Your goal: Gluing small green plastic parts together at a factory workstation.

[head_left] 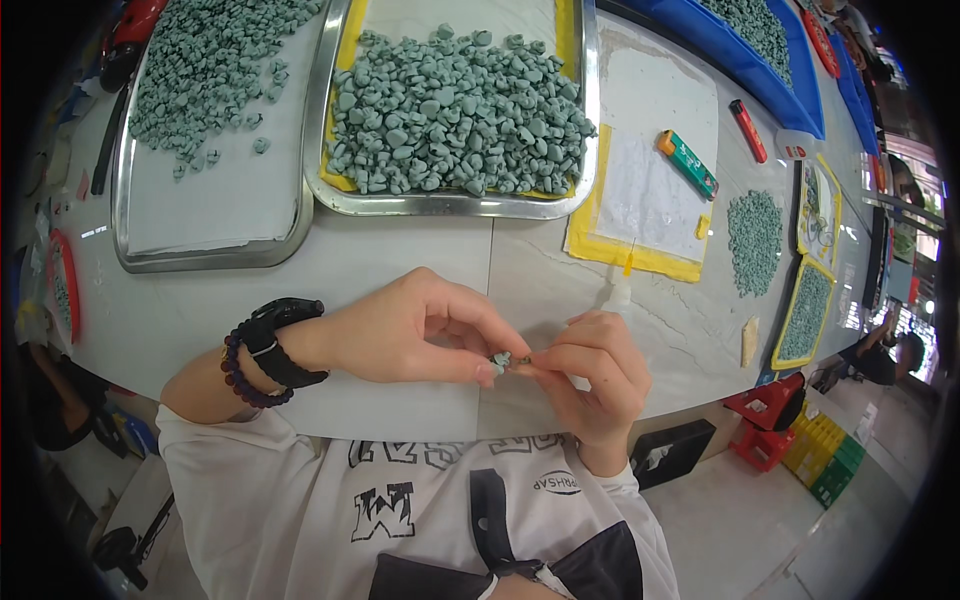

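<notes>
Close together over the near part of the table, both my hands are in a pinch. My left hand [425, 325], with a dark watch and a beaded bracelet on its wrist, grips a small grey-green stone piece [500, 361] between thumb and fingertips. Touching or nearly touching it is a tiny brownish piece [522, 361], pinched by my right hand [600, 372]; its kind is too small to make out. Just beyond my right hand stands a small whitish bottle [619, 292] with a yellow nozzle and a thin needle-like tip.
A metal tray [450, 206] heaped with grey-green stones lies ahead, another tray [210, 262] to its left. Rightward are a yellow-edged board [640, 210], a green stick-like tool [688, 165], a red tool [747, 131], a stone pile [755, 243] and a blue bin [808, 110].
</notes>
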Tool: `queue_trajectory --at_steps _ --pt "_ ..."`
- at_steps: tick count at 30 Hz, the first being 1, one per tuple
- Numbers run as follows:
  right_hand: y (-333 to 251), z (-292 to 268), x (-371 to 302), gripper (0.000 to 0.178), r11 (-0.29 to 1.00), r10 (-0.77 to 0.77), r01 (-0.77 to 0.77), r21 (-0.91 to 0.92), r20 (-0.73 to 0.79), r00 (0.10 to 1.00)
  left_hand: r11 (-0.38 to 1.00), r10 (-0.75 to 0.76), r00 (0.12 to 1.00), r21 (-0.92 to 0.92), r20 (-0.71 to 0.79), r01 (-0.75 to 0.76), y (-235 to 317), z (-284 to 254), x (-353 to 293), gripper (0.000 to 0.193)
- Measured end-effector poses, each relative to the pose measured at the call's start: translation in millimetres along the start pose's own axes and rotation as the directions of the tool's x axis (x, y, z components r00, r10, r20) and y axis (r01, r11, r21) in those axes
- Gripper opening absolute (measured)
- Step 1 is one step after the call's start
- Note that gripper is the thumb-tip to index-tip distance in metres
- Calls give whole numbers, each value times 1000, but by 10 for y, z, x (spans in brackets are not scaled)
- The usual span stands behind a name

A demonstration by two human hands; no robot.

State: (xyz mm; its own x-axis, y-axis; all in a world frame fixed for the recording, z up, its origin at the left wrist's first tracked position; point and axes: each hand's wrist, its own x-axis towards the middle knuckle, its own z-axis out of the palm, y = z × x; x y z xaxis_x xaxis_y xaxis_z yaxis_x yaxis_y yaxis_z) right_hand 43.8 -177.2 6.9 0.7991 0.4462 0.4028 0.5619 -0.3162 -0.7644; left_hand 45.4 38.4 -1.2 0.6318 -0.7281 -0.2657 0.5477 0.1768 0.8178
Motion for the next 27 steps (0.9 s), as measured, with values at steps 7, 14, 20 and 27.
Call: queue_trajectory --at_steps 7,14,20,27 --pt "-135 78 -30 25 976 172 -167 136 -23 985 988 90 968 -100 -234 -116 -40 81 9 25" --pt "-145 125 -40 22 963 243 -239 121 -20 970 976 220 949 50 -225 -214 -87 71 -12 23" --pt "-144 128 -43 22 962 248 -242 126 -29 968 965 263 941 74 -212 -253 -84 72 -14 22" --pt "-140 129 -61 21 958 252 -245 150 -31 967 956 294 934 60 -201 -288 -95 75 -18 24"
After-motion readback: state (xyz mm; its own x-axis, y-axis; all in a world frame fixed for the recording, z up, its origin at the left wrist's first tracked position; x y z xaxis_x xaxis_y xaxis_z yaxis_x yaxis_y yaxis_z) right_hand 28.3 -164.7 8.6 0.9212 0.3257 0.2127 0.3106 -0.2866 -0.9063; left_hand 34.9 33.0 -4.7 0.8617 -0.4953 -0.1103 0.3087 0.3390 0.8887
